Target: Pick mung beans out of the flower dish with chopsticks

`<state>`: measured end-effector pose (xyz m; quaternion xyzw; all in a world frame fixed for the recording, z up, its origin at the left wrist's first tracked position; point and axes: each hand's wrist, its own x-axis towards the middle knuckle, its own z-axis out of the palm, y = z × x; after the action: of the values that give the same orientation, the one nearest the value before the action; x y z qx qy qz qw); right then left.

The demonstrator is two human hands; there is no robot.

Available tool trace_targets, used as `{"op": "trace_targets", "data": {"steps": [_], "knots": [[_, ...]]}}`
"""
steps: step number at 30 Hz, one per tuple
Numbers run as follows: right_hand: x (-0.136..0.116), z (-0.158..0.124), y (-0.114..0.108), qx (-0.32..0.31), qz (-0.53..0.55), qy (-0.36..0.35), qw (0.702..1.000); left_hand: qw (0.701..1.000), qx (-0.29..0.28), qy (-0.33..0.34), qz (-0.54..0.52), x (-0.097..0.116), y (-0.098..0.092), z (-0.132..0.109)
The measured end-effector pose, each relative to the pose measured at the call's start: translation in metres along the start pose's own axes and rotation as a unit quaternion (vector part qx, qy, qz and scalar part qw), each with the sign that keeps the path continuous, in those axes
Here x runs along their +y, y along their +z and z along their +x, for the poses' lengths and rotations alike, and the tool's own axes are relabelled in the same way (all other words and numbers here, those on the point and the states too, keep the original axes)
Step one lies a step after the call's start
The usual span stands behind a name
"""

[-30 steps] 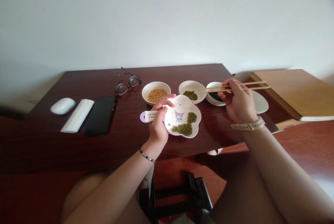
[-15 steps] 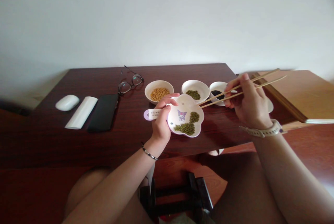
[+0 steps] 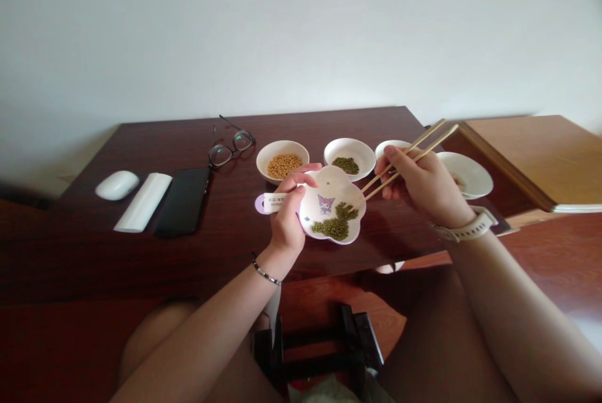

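In the head view, the right hand (image 3: pixel 421 183) covers most of the rightmost bowl (image 3: pixel 392 145), so its contents are hidden. The left hand (image 3: pixel 289 215) masks the left rim of the flower-shaped dish (image 3: pixel 342 183) and part of its handle (image 3: pixel 259 204); the print on the label (image 3: pixel 273 202) is too small to read. The chopsticks' tips blur into the green beans (image 3: pixel 332 229) — whether they pinch one is hard to tell.

The dish is held above the near part of the desk (image 3: pixel 226 259), in front of the middle bowl (image 3: pixel 360 152); its handle points left, its long axis running roughly left to right. The left grip is closed on the dish, thumb over its edge. The right grip is closed around the chopsticks (image 3: pixel 427 145), which slant down to the left, rear ends up and to the right.

Half a second ago the tips were at the dish's right rim; now they reach the beans inside — and the right-hand cluster looks less round. The rightmost bowl's dark contents showed then.
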<state>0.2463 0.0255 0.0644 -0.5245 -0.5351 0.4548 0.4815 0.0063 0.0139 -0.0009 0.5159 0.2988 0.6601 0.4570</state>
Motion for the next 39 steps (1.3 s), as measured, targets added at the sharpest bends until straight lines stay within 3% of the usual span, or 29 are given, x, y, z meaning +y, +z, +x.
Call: {"op": "trace_targets", "data": {"steps": [8,16,28,34,39], "knots": [[0.027,-0.004,0.013,-0.064,0.077,0.098,0.99,1.0,0.015,0.006,0.014,0.001,-0.001,0.0],[0.039,-0.018,0.024,-0.041,0.131,0.129,0.982,0.999,0.014,0.016,0.028,0.0,-0.002,0.0],[0.038,-0.018,0.027,-0.016,0.229,0.162,0.96,0.999,0.017,0.014,0.028,0.002,-0.001,0.0],[0.032,-0.009,0.018,0.005,0.28,0.152,0.948,1.0,0.015,0.006,0.024,0.001,-0.001,-0.001],[0.027,0.013,-0.002,0.052,0.293,0.075,0.952,1.0,0.013,0.006,0.001,0.0,0.0,-0.001]]}}
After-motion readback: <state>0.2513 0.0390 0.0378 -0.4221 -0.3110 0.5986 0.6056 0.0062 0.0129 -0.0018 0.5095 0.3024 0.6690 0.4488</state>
